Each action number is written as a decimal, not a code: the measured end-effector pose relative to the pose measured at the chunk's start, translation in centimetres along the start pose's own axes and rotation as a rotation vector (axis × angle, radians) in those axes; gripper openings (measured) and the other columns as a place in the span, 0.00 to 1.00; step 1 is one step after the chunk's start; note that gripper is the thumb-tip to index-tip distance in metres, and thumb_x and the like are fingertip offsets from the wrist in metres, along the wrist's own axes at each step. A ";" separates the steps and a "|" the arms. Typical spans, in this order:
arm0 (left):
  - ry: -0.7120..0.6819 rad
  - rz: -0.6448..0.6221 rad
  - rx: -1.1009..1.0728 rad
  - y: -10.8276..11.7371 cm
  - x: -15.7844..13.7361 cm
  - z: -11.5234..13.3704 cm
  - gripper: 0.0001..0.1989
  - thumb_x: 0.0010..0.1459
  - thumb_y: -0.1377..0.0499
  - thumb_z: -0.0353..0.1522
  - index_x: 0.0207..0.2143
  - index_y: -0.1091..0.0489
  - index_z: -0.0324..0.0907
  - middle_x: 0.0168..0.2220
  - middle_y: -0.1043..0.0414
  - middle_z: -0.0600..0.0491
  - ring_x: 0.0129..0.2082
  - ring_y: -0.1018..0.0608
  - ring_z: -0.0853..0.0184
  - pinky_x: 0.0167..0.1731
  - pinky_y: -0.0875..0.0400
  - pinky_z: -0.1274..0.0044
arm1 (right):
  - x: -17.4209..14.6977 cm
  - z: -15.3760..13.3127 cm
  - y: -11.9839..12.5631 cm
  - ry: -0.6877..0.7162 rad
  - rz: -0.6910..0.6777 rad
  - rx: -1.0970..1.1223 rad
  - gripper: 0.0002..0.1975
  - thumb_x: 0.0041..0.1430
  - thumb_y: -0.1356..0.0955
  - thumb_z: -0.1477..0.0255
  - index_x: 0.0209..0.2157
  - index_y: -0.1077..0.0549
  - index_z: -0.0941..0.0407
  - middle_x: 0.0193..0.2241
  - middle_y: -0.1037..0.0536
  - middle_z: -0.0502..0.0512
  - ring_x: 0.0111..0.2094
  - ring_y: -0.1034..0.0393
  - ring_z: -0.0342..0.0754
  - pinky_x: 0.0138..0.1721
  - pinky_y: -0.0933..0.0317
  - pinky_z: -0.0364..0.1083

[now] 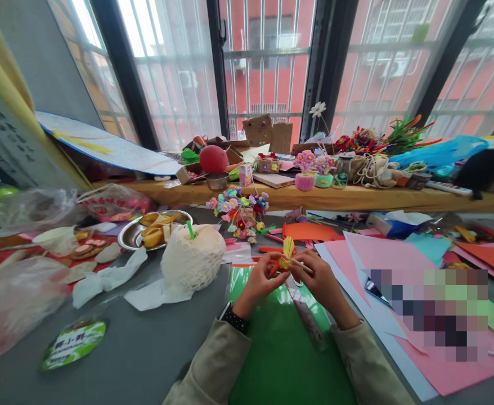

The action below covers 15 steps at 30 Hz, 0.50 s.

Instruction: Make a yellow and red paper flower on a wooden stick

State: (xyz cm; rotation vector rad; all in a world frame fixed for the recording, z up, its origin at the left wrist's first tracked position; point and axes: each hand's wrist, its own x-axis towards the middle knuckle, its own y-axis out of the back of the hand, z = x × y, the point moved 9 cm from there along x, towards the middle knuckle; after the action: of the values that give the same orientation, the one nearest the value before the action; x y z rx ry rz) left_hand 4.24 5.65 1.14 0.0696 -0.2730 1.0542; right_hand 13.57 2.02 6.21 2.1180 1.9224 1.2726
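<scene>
My left hand (264, 274) is closed on a small yellow folded-paper piece (288, 247), with an orange-red part showing by the fingers. My right hand (314, 270) pinches a pale, thin stick (302, 266) whose tip meets the base of the yellow piece. Both hands hover over the far part of a shiny green mat (284, 365). Below my right hand a clear ruler-like strip (308, 323) lies slanted on the mat.
Pink paper sheets (382, 253) and a blurred-out patch lie on the right. At left are a coconut in white netting (194, 256), a metal bowl of peels (129, 236) and an oval green label (73, 344). Pipe-cleaner flowers (238, 211) stand behind.
</scene>
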 end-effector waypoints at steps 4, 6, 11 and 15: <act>0.023 -0.020 0.041 0.3 0.2 -0.6 0.17 0.40 0.40 0.32 0.34 0.39 0.38 0.30 0.33 0.52 0.26 0.29 0.73 0.26 0.35 0.81 | -0.1 0.4 -0.6 -0.027 -0.044 -0.001 0.04 0.48 0.37 0.75 0.25 0.31 0.57 0.26 0.33 0.52 0.28 0.37 0.43 0.30 0.43 0.42; 0.039 -0.015 0.063 0.5 0.2 -0.7 0.17 0.40 0.40 0.33 0.34 0.38 0.38 0.28 0.32 0.53 0.23 0.30 0.73 0.25 0.36 0.80 | -0.2 0.4 -0.8 -0.030 -0.071 0.012 0.05 0.49 0.38 0.75 0.25 0.30 0.57 0.27 0.33 0.52 0.28 0.37 0.43 0.31 0.43 0.42; 0.060 -0.007 0.099 0.5 0.0 0.0 0.15 0.39 0.39 0.33 0.32 0.36 0.37 0.28 0.32 0.53 0.24 0.29 0.72 0.25 0.35 0.80 | -0.2 0.3 -0.8 -0.030 -0.118 0.071 0.06 0.50 0.38 0.75 0.25 0.30 0.56 0.27 0.33 0.52 0.30 0.37 0.43 0.33 0.43 0.42; 0.064 0.005 0.093 0.4 0.0 0.4 0.15 0.38 0.39 0.33 0.30 0.35 0.36 0.29 0.32 0.51 0.24 0.29 0.72 0.24 0.35 0.80 | -0.2 0.3 -0.8 -0.049 -0.152 0.094 0.07 0.50 0.38 0.73 0.25 0.30 0.56 0.27 0.33 0.51 0.30 0.37 0.43 0.32 0.43 0.42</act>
State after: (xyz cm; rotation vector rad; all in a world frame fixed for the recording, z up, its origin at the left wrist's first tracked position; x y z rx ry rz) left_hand 3.82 5.73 1.46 0.1190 -0.1666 1.0715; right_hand 13.15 2.25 5.52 1.9775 2.1151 1.1133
